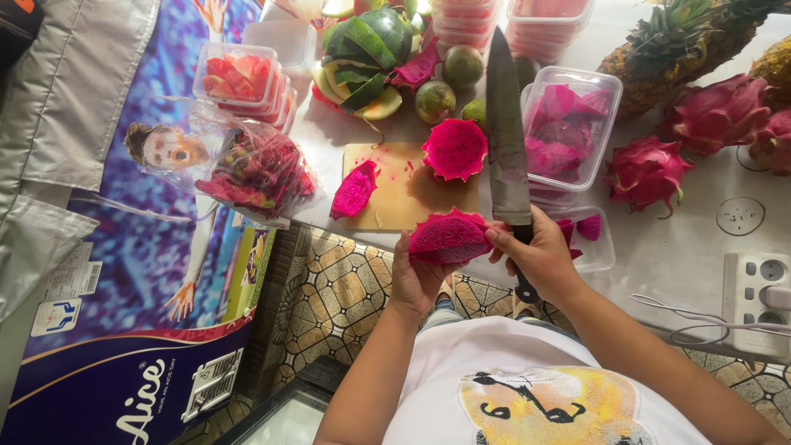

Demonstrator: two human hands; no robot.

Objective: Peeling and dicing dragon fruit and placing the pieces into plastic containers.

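Observation:
My left hand (416,276) cups a half dragon fruit (449,237) with magenta flesh, cut face up, just off the near edge of the wooden cutting board (404,194). My right hand (540,255) grips the handle of a large knife (507,140), blade pointing away over the table, and its fingers touch the fruit's rim. On the board lie another cut half (455,148) and a peeled magenta piece (354,189).
A clear tub of dragon fruit pieces (568,124) stands right of the board. Whole dragon fruits (647,171), pineapples (684,45), watermelon rinds (367,49), tubs of cut fruit (239,74), a bag of peels (259,173) and a power strip (758,301) surround it.

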